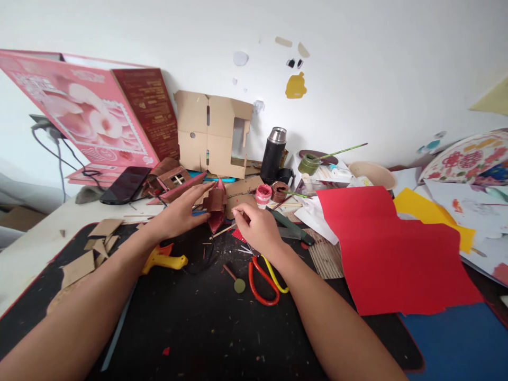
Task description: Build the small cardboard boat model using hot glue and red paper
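My left hand (178, 210) has its fingers stretched and its thumb apart, beside a small reddish-brown paper boat model (216, 207). The fingertips reach the boat's left side; whether they touch it I cannot tell. My right hand (260, 227) is closed in a pinch just right of the boat. What its fingertips hold, if anything, is too small to make out. A thin wooden stick (223, 231) lies below the boat, its end close to my right hand. Red-and-yellow-handled scissors (265, 283) lie under my right wrist. A yellow glue gun (164, 260) rests beneath my left forearm.
Behind the hands stand paint jars (263, 194), a black thermos (273, 154) and a cardboard sheet (216, 132). A green-handled knife (291, 226) and red paper (400, 259) lie right. Cardboard scraps (79, 269), a phone (125, 185) and a pink box (87, 111) are left.
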A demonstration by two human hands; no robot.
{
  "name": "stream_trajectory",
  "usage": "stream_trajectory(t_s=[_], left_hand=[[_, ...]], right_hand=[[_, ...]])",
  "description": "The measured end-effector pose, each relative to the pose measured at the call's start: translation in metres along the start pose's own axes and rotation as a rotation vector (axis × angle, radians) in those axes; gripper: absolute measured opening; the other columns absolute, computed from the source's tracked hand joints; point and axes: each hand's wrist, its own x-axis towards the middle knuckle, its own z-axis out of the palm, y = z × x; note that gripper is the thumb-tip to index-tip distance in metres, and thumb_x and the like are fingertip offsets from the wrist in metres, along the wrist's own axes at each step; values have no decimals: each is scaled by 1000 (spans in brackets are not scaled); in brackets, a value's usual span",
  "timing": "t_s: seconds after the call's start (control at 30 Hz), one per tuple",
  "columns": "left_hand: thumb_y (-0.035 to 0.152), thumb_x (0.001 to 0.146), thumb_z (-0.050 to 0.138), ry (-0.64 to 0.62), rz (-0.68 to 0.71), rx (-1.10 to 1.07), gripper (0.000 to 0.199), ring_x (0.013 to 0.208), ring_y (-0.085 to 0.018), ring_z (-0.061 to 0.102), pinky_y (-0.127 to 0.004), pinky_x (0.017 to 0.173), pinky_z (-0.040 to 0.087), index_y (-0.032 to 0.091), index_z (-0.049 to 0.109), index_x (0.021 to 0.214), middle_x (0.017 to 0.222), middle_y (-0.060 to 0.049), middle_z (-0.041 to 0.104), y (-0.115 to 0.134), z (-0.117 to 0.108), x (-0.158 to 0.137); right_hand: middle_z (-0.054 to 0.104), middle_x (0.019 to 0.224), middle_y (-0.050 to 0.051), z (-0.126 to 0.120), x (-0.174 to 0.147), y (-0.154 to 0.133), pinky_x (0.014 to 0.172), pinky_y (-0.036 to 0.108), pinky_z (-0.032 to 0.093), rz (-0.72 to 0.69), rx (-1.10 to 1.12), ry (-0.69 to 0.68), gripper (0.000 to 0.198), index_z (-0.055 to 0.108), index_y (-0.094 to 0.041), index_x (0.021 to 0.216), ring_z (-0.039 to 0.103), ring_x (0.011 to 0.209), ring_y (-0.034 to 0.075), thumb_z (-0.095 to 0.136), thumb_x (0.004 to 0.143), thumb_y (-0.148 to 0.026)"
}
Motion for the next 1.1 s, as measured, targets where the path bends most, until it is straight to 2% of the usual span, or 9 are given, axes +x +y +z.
stream_trajectory(t_s=[0.1,0.2,0.3,0.4,0.5,0.63,0.7,0.8,1.1], left_hand=[[52,95,68,41,15,67,81,159,-38,44,-55,132,37,24,43,167,171,-14,49,2,1,-1],[48,94,70,78,29,113,74,154,-39,47,-57,128,42,26,48,162,166,-14,52,5,1,-1],[44,94,67,71,-13,116,61,134,-36,63,-54,114,54,24,55,151,154,-15,59,8,1,-1],[44,95,62,49,-51,106,51,113,-31,71,-49,102,59,22,59,141,134,-13,70,12,2,-1],[42,94,59,58,-64,103,40,101,-28,73,-46,96,61,23,62,130,120,-10,74,15,2,0],[38,93,58,89,-108,57,31,93,-27,76,-43,86,64,24,64,119,113,-9,78,18,0,1],[35,90,58,112,-146,22,32,93,-28,78,-43,84,65,23,66,119,114,-10,79,19,-1,2],[32,86,59,120,-183,-19,35,100,-29,79,-46,92,66,23,69,119,122,-11,80,19,-2,2],[29,86,57,113,-152,-14,30,120,-33,77,-51,108,62,24,71,112,126,-11,81,17,-5,3]], right_hand=[[79,82,1,0,0,0,69,29,40,-1,-2,-1,21,78,-24,107,68,72,19,59,110,-31],[78,80,1,0,0,-1,68,30,39,9,-5,-9,22,79,-24,107,66,69,18,59,110,-32],[76,78,0,-1,0,-1,67,30,38,16,-3,-10,22,79,-24,107,64,66,18,58,110,-32],[76,78,0,-1,1,-1,67,29,37,17,0,-10,22,78,-24,107,64,67,18,58,110,-31],[76,78,0,-2,1,-1,68,29,37,26,-7,-13,20,78,-24,105,65,69,18,59,110,-31],[75,76,0,-2,1,-2,66,29,37,31,-3,-21,21,78,-24,106,63,66,17,59,110,-31],[74,75,-1,-2,1,-2,65,29,36,33,-2,-24,21,78,-25,105,63,65,17,59,110,-31],[74,75,0,-3,1,-2,65,29,36,35,-5,-26,20,78,-26,105,64,66,18,59,110,-31],[72,73,-1,-1,1,-1,64,30,34,10,-1,-17,22,78,-24,102,60,62,17,58,110,-30]])
